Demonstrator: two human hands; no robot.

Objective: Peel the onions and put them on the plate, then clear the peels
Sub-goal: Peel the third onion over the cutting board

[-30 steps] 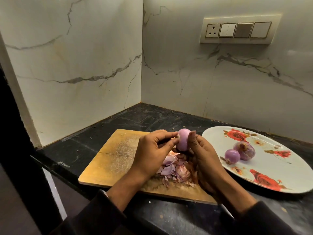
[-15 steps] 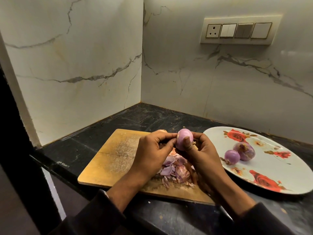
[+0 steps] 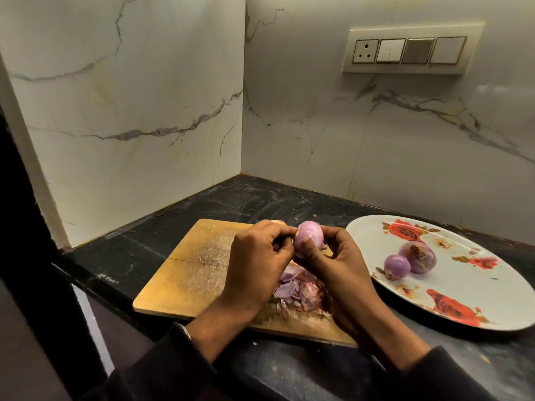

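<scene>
At the frame's centre a peeled onion (image 3: pixel 309 235) was gripped between the fingers of the left hand (image 3: pixel 257 264) and right hand (image 3: pixel 338 264) above peels (image 3: pixel 301 290) on a board (image 3: pixel 199 270), a plate (image 3: pixel 451 302) with two onions (image 3: pixel 408 260) to the right on the table (image 3: pixel 162 235).

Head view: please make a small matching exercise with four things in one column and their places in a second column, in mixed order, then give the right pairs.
Things
1. onion in the hands
2. two onions
3. peels
4. switch panel

Places
A. on the cutting board, under the hands
B. on the wall
C. held above the board by the left hand and the right hand
D. on the flowered plate

Pairs: 1-C, 2-D, 3-A, 4-B
</scene>
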